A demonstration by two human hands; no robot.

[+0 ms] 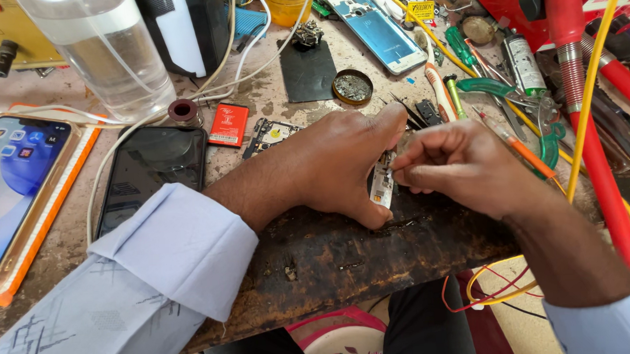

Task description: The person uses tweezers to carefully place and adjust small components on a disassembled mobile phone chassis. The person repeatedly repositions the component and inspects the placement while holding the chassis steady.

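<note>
Scarred wooden bench (347, 260); fingers (397, 117) pinch thin circuit board (382, 181).

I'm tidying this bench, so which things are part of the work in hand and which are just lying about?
In hand:
left hand
right hand
small circuit board held between them

Lying about:
dark phone
lit phone
red battery
round tin
green-handled pliers
clear bottle
</note>
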